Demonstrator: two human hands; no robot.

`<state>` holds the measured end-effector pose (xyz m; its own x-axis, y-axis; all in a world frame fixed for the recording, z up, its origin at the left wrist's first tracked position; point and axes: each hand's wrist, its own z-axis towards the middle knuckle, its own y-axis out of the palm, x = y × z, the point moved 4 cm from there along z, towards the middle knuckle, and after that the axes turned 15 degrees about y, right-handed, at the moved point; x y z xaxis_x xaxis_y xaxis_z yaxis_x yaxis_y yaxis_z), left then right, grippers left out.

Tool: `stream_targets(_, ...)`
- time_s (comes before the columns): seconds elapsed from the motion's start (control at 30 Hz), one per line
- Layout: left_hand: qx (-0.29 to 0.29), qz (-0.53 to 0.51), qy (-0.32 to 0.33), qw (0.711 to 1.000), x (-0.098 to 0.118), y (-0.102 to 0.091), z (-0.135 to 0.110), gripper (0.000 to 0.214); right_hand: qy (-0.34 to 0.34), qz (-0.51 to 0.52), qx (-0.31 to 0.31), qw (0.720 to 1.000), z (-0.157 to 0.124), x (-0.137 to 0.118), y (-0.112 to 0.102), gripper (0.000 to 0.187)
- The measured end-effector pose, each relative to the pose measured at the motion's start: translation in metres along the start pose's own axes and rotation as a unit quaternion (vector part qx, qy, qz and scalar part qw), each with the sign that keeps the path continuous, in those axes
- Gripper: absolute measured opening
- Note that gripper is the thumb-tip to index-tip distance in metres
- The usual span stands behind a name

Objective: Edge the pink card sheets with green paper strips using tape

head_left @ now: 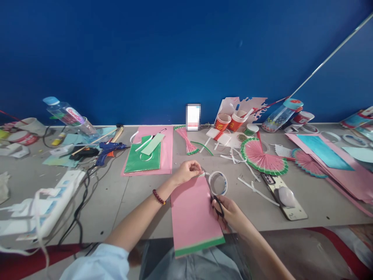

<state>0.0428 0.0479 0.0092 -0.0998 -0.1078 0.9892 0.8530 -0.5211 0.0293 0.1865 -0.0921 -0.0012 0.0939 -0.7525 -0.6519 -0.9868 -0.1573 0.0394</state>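
Pink paper sheet [194, 212] with a green strip along its near edge, lying on the grey table [140, 202] and overhanging the front edge toward the lap. Left hand [186, 172], beaded bracelet [159, 197] on the wrist, pinching the sheet's far right corner between thumb and fingertips. Right hand [230, 213] closed around black-handled scissors [215, 198], fingers through the loops, blades running up along the sheet's right edge; whether the blades are parted, impossible to tell. Roll of tape [218, 183] just beside that edge, right of the left hand.

Further back: green sheet on another pink sheet [147, 155], blue glue gun [109, 149], bundle of pink folded strips [186, 140], pink paper fan with green rim [260, 157], red paper cups [230, 121]. White paper strips [253, 188] scattered near the fan. Phone [284, 196] to the right of the right hand. White power strip [58, 200] at far left, cables trailing off it. Plastic bottle [70, 116] leaning at the back left, against the blue wall.
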Motion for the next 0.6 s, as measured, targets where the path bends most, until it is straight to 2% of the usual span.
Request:
stream_targets(0.23, 0.003, 0.009, 0.007, 1.000, 0.000, -0.001, 0.001, 0.027, -0.001, -0.002, 0.022, 1.000, 0.007, 0.007, -0.002, 0.049)
stream_targets(0.6, -0.002, 0.011, 0.013, 1.000, 0.001, 0.000, 0.001, 0.027, -0.022, 0.000, 0.013, 1.000, 0.013, 0.013, -0.004, 0.046)
